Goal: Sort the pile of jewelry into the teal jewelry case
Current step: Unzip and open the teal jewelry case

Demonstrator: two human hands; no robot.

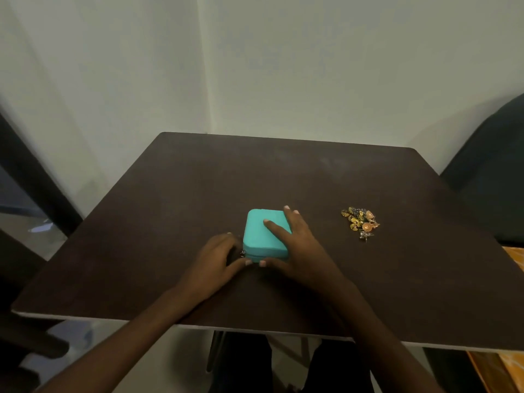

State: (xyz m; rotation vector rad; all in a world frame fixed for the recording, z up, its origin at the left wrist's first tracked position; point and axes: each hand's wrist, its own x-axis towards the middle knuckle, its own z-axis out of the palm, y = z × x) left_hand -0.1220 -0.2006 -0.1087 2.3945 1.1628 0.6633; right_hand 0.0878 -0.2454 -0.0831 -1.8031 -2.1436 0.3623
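- The table (198,194) is dark brown and fills most of my view, its far edge against a pale wall (255,66).
- A dark chair (493,171) stands at the table's far right corner.
- My right hand (297,248) lies over the right side of the case, fingers spread and fairly straight: the index rests on the lid, two more reach past its far right corner, and my thumb presses the near front edge.
- My left hand (215,256) sits on the table against the case's left side, fingers loosely curled near the zipper pull; my thumb tip touches the front edge. I cannot tell whether it pinches the pull.
- The case (261,236) is teal, square with rounded corners, closed, and flat near the middle of the table.
- The jewelry (360,222) lies in a small gold and orange heap on the table, well apart to the right of the case.
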